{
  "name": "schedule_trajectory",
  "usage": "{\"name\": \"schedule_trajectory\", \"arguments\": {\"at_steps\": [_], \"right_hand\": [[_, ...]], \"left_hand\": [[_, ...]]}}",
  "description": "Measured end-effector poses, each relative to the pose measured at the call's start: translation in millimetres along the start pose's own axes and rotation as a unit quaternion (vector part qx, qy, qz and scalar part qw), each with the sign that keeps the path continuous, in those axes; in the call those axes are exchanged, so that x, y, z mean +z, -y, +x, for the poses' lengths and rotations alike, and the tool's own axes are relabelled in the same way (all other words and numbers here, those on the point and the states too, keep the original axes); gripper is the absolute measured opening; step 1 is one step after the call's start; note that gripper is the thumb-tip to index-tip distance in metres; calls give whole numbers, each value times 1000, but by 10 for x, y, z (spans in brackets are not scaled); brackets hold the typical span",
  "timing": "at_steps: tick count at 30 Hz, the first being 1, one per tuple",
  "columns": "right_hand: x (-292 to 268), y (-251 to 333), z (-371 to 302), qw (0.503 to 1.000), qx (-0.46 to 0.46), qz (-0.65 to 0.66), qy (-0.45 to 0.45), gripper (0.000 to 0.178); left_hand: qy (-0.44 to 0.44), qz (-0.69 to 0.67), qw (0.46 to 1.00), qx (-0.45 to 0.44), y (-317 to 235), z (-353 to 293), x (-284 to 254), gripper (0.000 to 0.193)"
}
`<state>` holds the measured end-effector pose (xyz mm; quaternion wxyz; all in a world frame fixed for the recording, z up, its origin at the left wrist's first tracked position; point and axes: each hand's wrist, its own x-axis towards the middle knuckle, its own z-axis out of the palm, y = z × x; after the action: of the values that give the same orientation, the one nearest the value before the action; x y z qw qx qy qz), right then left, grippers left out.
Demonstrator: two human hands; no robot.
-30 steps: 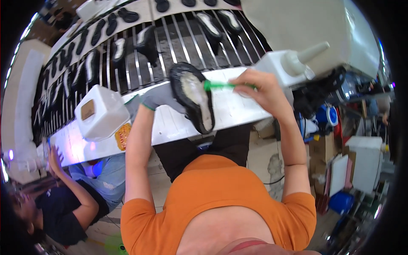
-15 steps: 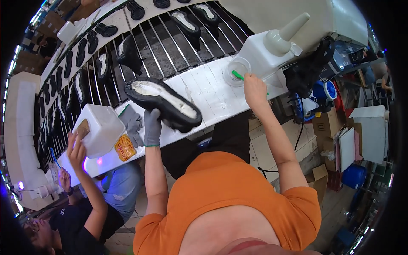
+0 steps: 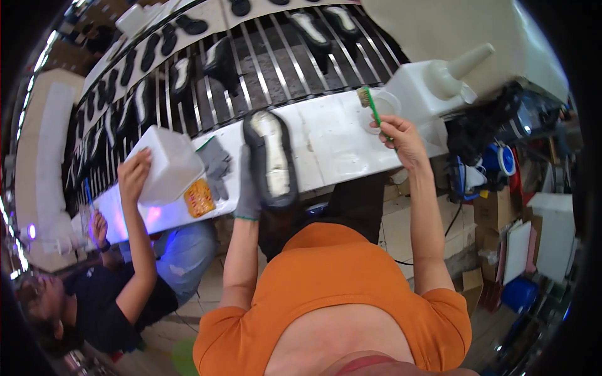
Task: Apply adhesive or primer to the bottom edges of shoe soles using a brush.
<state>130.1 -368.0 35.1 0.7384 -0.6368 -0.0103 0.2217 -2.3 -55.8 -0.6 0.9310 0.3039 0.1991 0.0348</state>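
My left hand [image 3: 248, 186], in a grey glove, is closed on a black shoe upper [image 3: 287, 156] whose white underside faces up, toe and heel lying roughly away from and toward me. In my bare right hand [image 3: 401, 138] is a green-handled brush [image 3: 374, 106] with pale bristles, held up over a small round clear tub [image 3: 387, 103] on the white ledge. A large white squeeze bottle [image 3: 417, 88] with a long nozzle lies just beyond that tub. The tub's contents are hard to make out.
A slatted metal conveyor [image 3: 263, 78] carries several more uppers, with black soles [image 3: 169, 39] on the shelf beyond. Left of me sit a spare grey glove [image 3: 216, 166], an orange packet [image 3: 199, 198] and a white jug [image 3: 164, 164]; a co-worker's hand [image 3: 135, 175] reaches beside it.
My right hand has lifted the brush out of the tub, bristles now showing. My left hand has turned the shoe upper from slanted to nearly upright in view. The whole view has shifted slightly.
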Motion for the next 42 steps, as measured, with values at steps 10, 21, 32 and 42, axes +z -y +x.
{"name": "schedule_trajectory", "arguments": {"at_steps": [10, 21, 32, 42], "right_hand": [[852, 784, -493, 928, -250, -230, 150, 13], [1089, 848, -329, 846, -421, -312, 93, 10], [1263, 1021, -68, 844, -435, -310, 39, 9], [1148, 1283, 189, 883, -314, -339, 86, 9]], "left_hand": [[94, 197, 974, 57, -251, -200, 708, 53], [114, 303, 937, 131, -366, -345, 869, 58], [116, 494, 838, 200, -390, -417, 871, 66], [137, 457, 865, 155, -495, -376, 844, 66]]}}
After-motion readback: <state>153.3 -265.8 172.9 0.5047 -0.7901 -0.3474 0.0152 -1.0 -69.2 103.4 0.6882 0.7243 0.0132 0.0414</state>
